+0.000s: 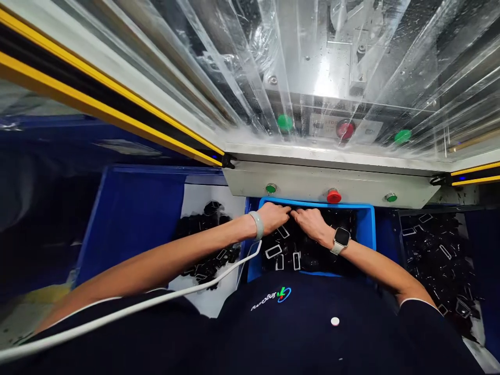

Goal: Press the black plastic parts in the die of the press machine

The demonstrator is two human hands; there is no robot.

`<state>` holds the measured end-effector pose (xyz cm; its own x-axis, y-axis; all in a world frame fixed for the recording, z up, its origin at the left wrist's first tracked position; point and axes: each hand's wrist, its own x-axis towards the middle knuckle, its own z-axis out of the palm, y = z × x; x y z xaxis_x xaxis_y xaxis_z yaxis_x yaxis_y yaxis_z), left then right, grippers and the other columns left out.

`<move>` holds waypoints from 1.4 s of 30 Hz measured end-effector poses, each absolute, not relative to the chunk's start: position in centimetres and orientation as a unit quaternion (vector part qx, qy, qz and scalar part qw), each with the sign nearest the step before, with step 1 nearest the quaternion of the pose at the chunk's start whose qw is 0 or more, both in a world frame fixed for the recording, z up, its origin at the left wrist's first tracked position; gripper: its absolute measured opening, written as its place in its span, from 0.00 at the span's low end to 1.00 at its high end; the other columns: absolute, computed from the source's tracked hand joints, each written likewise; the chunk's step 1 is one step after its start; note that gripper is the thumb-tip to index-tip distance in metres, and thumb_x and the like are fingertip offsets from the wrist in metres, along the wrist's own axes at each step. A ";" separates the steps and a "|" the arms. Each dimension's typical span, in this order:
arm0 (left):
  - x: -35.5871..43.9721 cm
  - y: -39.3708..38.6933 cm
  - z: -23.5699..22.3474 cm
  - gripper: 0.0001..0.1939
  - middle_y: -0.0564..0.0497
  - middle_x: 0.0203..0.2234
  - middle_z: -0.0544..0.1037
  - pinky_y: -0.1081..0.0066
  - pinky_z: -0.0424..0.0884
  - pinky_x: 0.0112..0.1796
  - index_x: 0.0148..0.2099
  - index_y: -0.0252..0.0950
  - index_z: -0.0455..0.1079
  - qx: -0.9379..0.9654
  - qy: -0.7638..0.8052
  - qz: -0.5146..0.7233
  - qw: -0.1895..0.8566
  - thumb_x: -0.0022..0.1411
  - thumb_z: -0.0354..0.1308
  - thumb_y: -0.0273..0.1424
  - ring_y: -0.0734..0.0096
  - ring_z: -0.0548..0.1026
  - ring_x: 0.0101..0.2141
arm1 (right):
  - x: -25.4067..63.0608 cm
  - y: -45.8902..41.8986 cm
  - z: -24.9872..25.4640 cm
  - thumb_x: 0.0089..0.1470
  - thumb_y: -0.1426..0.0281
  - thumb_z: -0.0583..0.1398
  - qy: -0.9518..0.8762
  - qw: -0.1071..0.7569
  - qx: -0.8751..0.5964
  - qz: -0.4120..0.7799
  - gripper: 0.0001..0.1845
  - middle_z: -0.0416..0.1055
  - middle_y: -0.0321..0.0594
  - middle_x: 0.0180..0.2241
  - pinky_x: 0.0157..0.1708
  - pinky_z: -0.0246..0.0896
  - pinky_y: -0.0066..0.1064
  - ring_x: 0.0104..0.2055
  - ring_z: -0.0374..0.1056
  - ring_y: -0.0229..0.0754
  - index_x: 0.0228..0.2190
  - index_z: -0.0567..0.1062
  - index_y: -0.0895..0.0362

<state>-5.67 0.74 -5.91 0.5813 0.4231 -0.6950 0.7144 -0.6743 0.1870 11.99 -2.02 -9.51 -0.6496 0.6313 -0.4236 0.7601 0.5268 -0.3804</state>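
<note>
Both of my hands reach into a blue bin (371, 224) full of small black rectangular frame parts (285, 255). My left hand (273, 216), with a grey band on the wrist, lies palm down at the bin's far edge with its fingers curled onto the parts. My right hand (310, 223), with a white-strapped smartwatch on the wrist, meets it fingertip to fingertip, also bent over the parts. What the fingers pinch is too small to make out.
A grey panel (297, 182) with two green buttons and a red button (334, 196) sits just beyond the bin, under a machine covered in clear plastic sheet. More black parts lie in a white-lined tray (203, 239) at left and a pile (437, 255) at right. A white cable (156, 299) crosses my chest.
</note>
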 end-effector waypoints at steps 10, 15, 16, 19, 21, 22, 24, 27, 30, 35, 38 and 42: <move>-7.2 0.8 -6.2 0.16 0.41 0.52 0.79 0.67 0.75 0.40 0.48 0.36 0.79 0.844 0.311 -0.325 0.291 0.60 0.60 0.18 0.57 0.82 0.44 | 20.3 -6.1 -7.4 0.72 0.67 0.57 0.809 -0.025 0.504 -0.300 0.12 0.73 0.46 0.47 0.31 0.66 0.30 0.46 0.72 0.45 0.48 0.81 0.53; -5.8 -0.1 -4.8 0.17 0.35 0.59 0.73 0.67 0.72 0.33 0.47 0.31 0.77 0.856 0.305 -0.353 0.223 0.61 0.53 0.15 0.57 0.81 0.43 | 23.4 -6.8 -7.5 0.72 0.66 0.57 0.718 -0.198 0.546 -0.385 0.12 0.76 0.43 0.43 0.43 0.73 0.37 0.42 0.75 0.42 0.50 0.78 0.54; -5.7 -0.1 -4.2 0.17 0.35 0.57 0.74 0.67 0.71 0.33 0.48 0.31 0.76 0.859 0.317 -0.340 0.214 0.60 0.53 0.15 0.58 0.81 0.42 | 23.6 -6.7 -7.3 0.71 0.66 0.58 0.690 -0.229 0.558 -0.401 0.12 0.77 0.42 0.42 0.44 0.73 0.37 0.41 0.75 0.43 0.50 0.78 0.54; -5.9 0.3 -2.2 0.14 0.41 0.50 0.75 0.68 0.71 0.33 0.47 0.35 0.71 0.860 0.381 -0.229 0.250 0.60 0.56 0.20 0.65 0.78 0.36 | 23.7 -6.5 -6.1 0.66 0.62 0.63 0.608 -0.298 0.591 -0.439 0.11 0.78 0.39 0.37 0.40 0.74 0.36 0.37 0.75 0.42 0.47 0.77 0.54; -6.0 0.8 -1.2 0.10 0.46 0.44 0.75 0.69 0.72 0.33 0.46 0.36 0.68 0.812 0.427 -0.099 0.386 0.62 0.60 0.27 0.69 0.76 0.32 | 23.5 -6.2 -5.1 0.65 0.60 0.65 0.572 -0.321 0.600 -0.459 0.12 0.79 0.39 0.36 0.39 0.73 0.35 0.36 0.75 0.41 0.45 0.78 0.53; -5.9 1.0 -0.8 0.11 0.48 0.41 0.75 0.69 0.73 0.33 0.46 0.37 0.66 0.760 0.440 -0.028 0.477 0.63 0.61 0.31 0.70 0.76 0.31 | 23.3 -6.1 -4.6 0.64 0.59 0.65 0.556 -0.332 0.600 -0.469 0.12 0.79 0.39 0.36 0.39 0.73 0.35 0.36 0.75 0.41 0.44 0.78 0.53; -5.4 1.1 -0.7 0.15 0.51 0.37 0.74 0.68 0.76 0.34 0.46 0.37 0.63 0.623 0.444 0.107 0.635 0.62 0.65 0.35 0.70 0.78 0.32 | 22.9 -5.9 -3.5 0.64 0.58 0.65 0.520 -0.364 0.593 -0.496 0.13 0.79 0.38 0.37 0.37 0.73 0.33 0.35 0.75 0.40 0.43 0.78 0.53; -3.9 0.8 -1.0 0.20 0.51 0.39 0.75 0.66 0.80 0.40 0.44 0.36 0.63 0.476 0.432 0.254 0.723 0.57 0.71 0.33 0.70 0.81 0.35 | 22.1 -5.4 -2.2 0.62 0.56 0.67 0.465 -0.416 0.568 -0.536 0.15 0.79 0.37 0.35 0.33 0.73 0.31 0.32 0.74 0.38 0.43 0.77 0.53; -2.2 0.3 -1.1 0.21 0.50 0.43 0.74 0.65 0.81 0.43 0.43 0.35 0.66 0.437 0.417 0.311 0.734 0.54 0.74 0.31 0.72 0.80 0.37 | 21.5 -4.9 -1.5 0.61 0.56 0.68 0.455 -0.428 0.550 -0.554 0.16 0.78 0.36 0.33 0.34 0.73 0.31 0.32 0.74 0.37 0.42 0.77 0.54; -0.9 0.2 -0.5 0.19 0.50 0.37 0.76 0.69 0.79 0.38 0.45 0.35 0.66 0.447 0.424 0.292 0.732 0.58 0.72 0.32 0.71 0.81 0.35 | 21.4 -3.9 -1.2 0.61 0.59 0.67 0.518 -0.396 0.549 -0.523 0.14 0.78 0.36 0.34 0.37 0.73 0.33 0.35 0.75 0.38 0.43 0.75 0.54; -0.3 0.7 -0.1 0.19 0.48 0.40 0.77 0.66 0.79 0.38 0.46 0.35 0.67 0.477 0.442 0.289 0.702 0.60 0.71 0.37 0.69 0.81 0.35 | 21.3 -3.1 -1.1 0.61 0.60 0.67 0.536 -0.386 0.561 -0.499 0.13 0.79 0.37 0.34 0.36 0.72 0.32 0.36 0.76 0.39 0.42 0.74 0.54; 0.7 2.8 1.0 0.16 0.46 0.42 0.76 0.68 0.77 0.36 0.47 0.37 0.77 0.604 0.483 0.328 0.542 0.60 0.71 0.39 0.68 0.76 0.38 | 21.3 -0.7 0.1 0.62 0.59 0.65 0.554 -0.393 0.555 -0.481 0.13 0.79 0.38 0.35 0.37 0.74 0.33 0.34 0.77 0.38 0.40 0.73 0.54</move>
<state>0.69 2.80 0.95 0.3186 0.9393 -0.1273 0.2281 0.0544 0.9721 21.32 -0.73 0.06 -0.0759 0.9923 -0.0983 0.2361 -0.0779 -0.9686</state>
